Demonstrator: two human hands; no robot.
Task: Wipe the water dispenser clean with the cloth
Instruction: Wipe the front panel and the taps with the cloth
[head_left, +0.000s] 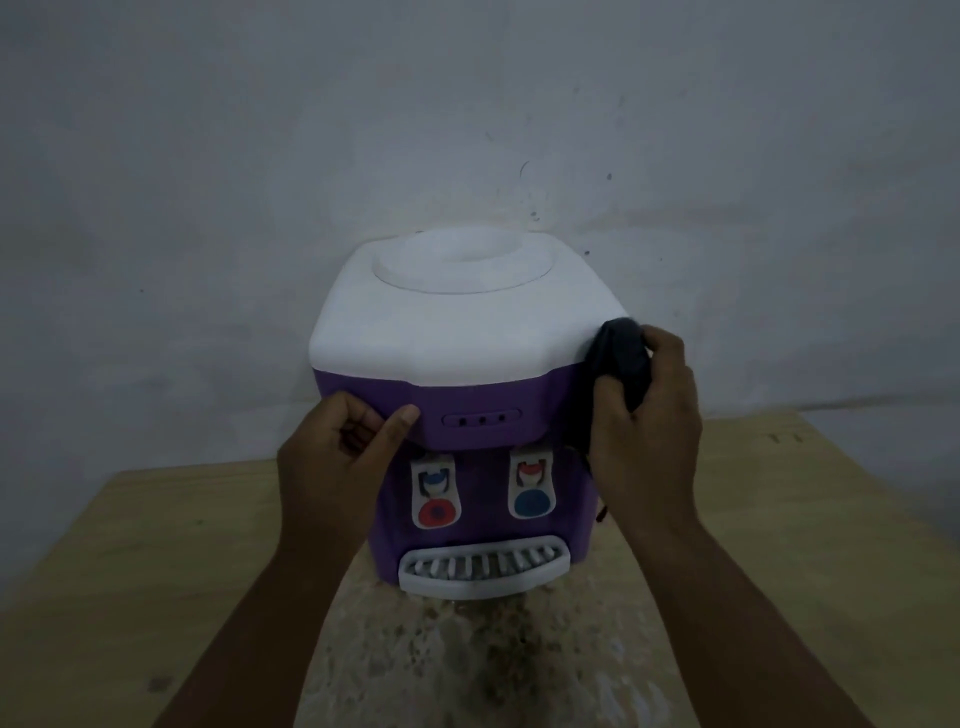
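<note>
A pale wooden table (156, 545) is carrying the water dispenser (467, 332), which is standing upright toward the table's far edge. A mottled, stained patch (467, 665) is spreading over the tabletop just in front of the dispenser's base.

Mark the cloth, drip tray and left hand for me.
cloth (621, 356): head view, middle of the dark bunch.
drip tray (483, 583): head view, white front rim.
left hand (332, 467): head view, back of the hand, holding the dispenser (441, 332).
</note>
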